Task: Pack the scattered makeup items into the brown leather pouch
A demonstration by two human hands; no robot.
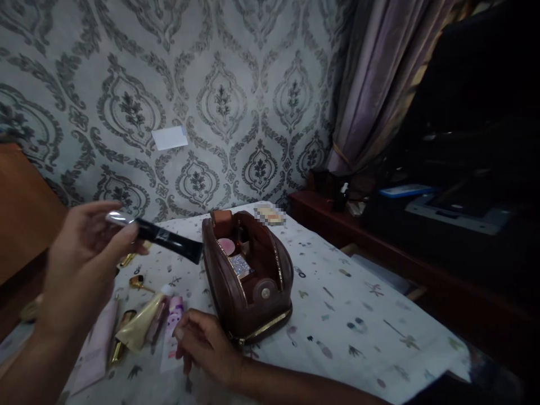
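Note:
My left hand (90, 259) pinches a black squeeze tube (169, 241) by its shiny silver cap, holding it in the air left of the bag, its flat end by the bag's rim. A brown makeup bag (253, 315) stands unzipped on the cloth. Inside it lie a round pink compact (226, 246) and a glittery silver square case (240, 266). My right hand (211, 349) hangs loosely curled at the bag's front left corner, its fingers a little apart and nothing visible in them. Beside those fingers lies a white and purple tube (172, 323), partly covered.
Left of the bag lie a gold-beige tube (141, 326), a pale pink tube (95, 349) and several gold cosmetics. A blurred-out item (270, 215) rests at the table's far edge. A dark red desk (358, 253) with an open drawer (379, 273) stands to the right.

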